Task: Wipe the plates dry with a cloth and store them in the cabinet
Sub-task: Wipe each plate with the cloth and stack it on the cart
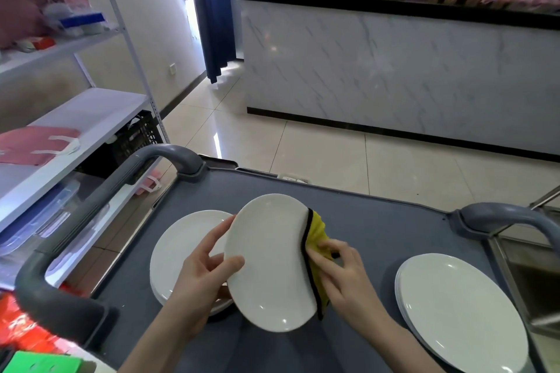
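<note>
My left hand (pixel 201 275) grips the left rim of a white plate (pixel 268 260), thumb on its face, and holds it tilted above the grey cart top (pixel 375 233). Against the plate's right edge, my right hand (pixel 342 269) pinches a yellow cloth with a black border (pixel 316 236); the cloth wraps round the rim. A stack of white plates (pixel 178 248) lies on the cart at the left, partly behind my left hand. Another stack of white plates (pixel 457 309) lies at the right.
The cart has grey handles at left (pixel 91 215) and right (pixel 509 218). A white metal shelf unit (pixel 91 118) stands on the left, a marble-fronted counter (pixel 394 70) beyond. A steel sink (pixel 533 278) adjoins the cart at right.
</note>
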`<act>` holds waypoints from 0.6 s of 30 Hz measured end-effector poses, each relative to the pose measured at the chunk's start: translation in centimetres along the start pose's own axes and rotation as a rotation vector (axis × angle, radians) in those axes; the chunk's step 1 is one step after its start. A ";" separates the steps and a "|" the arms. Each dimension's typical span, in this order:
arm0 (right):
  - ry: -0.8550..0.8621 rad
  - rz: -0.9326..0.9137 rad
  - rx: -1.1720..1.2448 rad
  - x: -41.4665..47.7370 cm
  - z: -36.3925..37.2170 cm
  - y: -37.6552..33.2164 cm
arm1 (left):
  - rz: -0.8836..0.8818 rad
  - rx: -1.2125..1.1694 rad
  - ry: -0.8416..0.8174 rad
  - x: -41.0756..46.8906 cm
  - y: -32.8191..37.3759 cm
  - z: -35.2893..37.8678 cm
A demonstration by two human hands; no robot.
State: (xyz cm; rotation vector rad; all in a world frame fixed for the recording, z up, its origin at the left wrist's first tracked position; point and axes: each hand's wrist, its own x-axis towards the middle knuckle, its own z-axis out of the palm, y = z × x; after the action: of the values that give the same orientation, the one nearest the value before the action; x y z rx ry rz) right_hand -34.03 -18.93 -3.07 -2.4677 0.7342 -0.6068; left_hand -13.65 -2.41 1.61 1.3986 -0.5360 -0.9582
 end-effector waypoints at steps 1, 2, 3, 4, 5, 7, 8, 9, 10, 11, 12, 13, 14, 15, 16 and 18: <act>0.047 0.005 0.054 0.3 0.0 0.0 | 0.004 0.007 0.004 0.0 -0.1 0.1; 0.083 0.020 0.112 0.7 -0.1 0.0 | 0.006 0.017 0.011 0.1 -0.3 0.1; 0.108 0.057 0.180 1.0 -0.2 -0.1 | 0.008 0.023 0.018 0.2 -0.4 0.0; 0.125 0.112 0.255 1.3 -0.4 -0.2 | 0.011 0.024 0.020 0.3 -0.6 0.0; 0.143 0.177 0.326 1.5 -0.6 -0.3 | 0.013 0.022 0.018 0.3 -0.7 -0.1; 0.184 0.312 0.453 2.0 -1.0 -0.5 | 0.011 0.014 0.013 0.4 -0.8 0.0; 0.194 0.370 0.521 2.3 -1.2 -0.5 | 0.011 0.011 0.014 0.5 -0.8 0.0; 0.195 0.420 0.587 2.5 -1.3 -0.5 | 0.015 0.012 0.018 0.5 -0.8 0.1; 0.187 0.464 0.641 2.7 -1.3 -0.4 | 0.024 0.016 0.022 0.6 -0.7 0.2; 0.169 0.503 0.678 2.8 -1.4 -0.2 | 0.033 0.021 0.023 0.7 -0.7 0.3; 0.146 0.537 0.707 3.0 -1.5 0.0 | 0.043 0.030 0.021 0.7 -0.6 0.4; 0.119 0.558 0.739 3.2 -1.7 0.1 | 0.056 0.045 0.016 0.8 -0.6 0.4; 0.093 0.565 0.779 3.3 -1.7 0.2 | 0.072 0.068 0.011 0.8 -0.5 0.4; 0.074 0.565 0.823 3.5 -1.8 0.3 | 0.090 0.099 0.008 0.9 -0.5 0.5; 0.063 0.562 0.859 3.5 -1.9 0.3 | 0.110 0.138 0.014 1.0 -0.4 0.6; 0.062 0.534 0.892 3.8 -2.3 0.2 | 0.157 0.229 0.039 1.3 0.0 0.7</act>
State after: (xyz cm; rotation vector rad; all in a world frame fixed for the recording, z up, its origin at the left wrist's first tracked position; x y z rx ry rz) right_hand -32.45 -22.07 -0.38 -1.3749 0.8563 -0.6177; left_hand -13.51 -3.92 1.41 1.5506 -0.7330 -0.7592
